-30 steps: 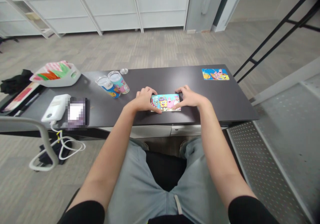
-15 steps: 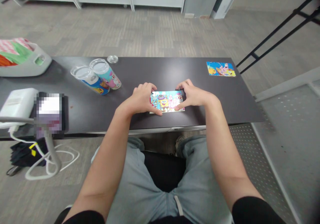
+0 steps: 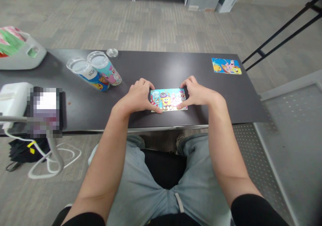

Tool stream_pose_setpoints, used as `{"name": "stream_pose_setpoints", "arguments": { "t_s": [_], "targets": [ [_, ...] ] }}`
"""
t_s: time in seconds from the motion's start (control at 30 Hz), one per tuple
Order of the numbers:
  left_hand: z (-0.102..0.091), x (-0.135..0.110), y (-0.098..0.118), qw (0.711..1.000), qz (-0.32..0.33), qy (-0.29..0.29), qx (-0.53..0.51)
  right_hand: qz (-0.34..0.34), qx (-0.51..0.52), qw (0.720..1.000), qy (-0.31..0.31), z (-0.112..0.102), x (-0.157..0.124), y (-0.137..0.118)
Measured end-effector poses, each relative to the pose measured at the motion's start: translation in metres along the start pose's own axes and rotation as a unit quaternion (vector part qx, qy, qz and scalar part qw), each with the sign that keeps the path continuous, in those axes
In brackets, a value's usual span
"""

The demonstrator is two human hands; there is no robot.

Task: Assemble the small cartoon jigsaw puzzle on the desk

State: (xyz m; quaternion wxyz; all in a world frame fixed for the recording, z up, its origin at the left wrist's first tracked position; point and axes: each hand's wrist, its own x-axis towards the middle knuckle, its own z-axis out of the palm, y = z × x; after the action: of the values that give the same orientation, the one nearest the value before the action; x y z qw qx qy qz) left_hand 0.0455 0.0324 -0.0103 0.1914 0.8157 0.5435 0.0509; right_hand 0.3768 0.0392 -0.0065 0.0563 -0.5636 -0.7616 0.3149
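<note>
A small rectangular cartoon picture [image 3: 166, 100] with a yellow figure in its middle lies on the dark table in front of me; whether it is one card or joined pieces is hard to tell. My left hand [image 3: 142, 96] holds its left end, thumb on the near edge and fingers curled at the far corner. At the right end, my right hand [image 3: 195, 93] grips it likewise, the thumb overlapping the near right part. A second cartoon picture [image 3: 226, 66], mostly blue and yellow, lies flat near the table's far right corner, apart from both hands.
Two cartoon-printed clear-topped canisters, one blue [image 3: 90, 76] and one pink and teal [image 3: 108, 70], stand left of my hands. Behind them lies a round clear lid [image 3: 112, 52]. Farther left are a white basket [image 3: 37, 56], a white box-shaped device [image 3: 15, 96] and a blurred-out dark device [image 3: 46, 113].
My view has tilted a little, so the table sits slightly higher in it. Both hands keep nearly the same hold at the picture's two ends.
</note>
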Motion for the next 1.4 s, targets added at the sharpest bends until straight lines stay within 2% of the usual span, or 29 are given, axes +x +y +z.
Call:
{"name": "stream_pose_setpoints", "arguments": {
  "t_s": [0.2, 0.43, 0.57, 0.67, 0.73, 0.83, 1.03, 1.13, 1.27, 1.4],
  "targets": [
    [0.001, -0.001, -0.006, 0.999, 0.02, 0.006, -0.026, -0.014, 0.014, 0.999, 0.025, 0.007, 0.001, 0.006],
    [-0.002, -0.002, -0.014, 0.997, 0.007, -0.003, -0.079, -0.04, 0.015, 0.998, 0.039, 0.009, 0.0, 0.012],
    [-0.009, 0.0, -0.017, 0.99, 0.03, -0.009, -0.14, -0.059, -0.01, 0.997, 0.054, 0.007, -0.004, -0.003],
    [-0.013, 0.004, -0.021, 0.99, 0.019, 0.015, -0.138, -0.036, -0.059, 0.995, 0.078, 0.01, -0.008, -0.019],
    [-0.014, 0.007, -0.022, 0.992, 0.01, 0.033, -0.124, -0.015, -0.09, 0.994, 0.068, 0.011, -0.014, -0.02],
    [-0.016, 0.01, -0.021, 0.993, -0.002, 0.036, -0.111, 0.035, -0.107, 0.991, 0.07, 0.003, -0.032, 0.001],
    [-0.019, 0.009, -0.018, 0.993, -0.008, 0.02, -0.117, 0.187, -0.146, 0.965, 0.116, -0.043, -0.089, 0.086],
    [-0.017, 0.009, -0.022, 0.991, -0.004, 0.03, -0.128, 0.24, -0.153, 0.948, 0.14, -0.062, -0.105, 0.116],
    [-0.016, 0.01, -0.027, 0.989, 0.011, 0.038, -0.143, 0.267, -0.154, 0.941, 0.144, -0.083, -0.106, 0.132],
    [-0.016, 0.01, -0.028, 0.989, 0.01, 0.027, -0.145, 0.277, -0.149, 0.936, 0.157, -0.098, -0.08, 0.132]
  ]
}}
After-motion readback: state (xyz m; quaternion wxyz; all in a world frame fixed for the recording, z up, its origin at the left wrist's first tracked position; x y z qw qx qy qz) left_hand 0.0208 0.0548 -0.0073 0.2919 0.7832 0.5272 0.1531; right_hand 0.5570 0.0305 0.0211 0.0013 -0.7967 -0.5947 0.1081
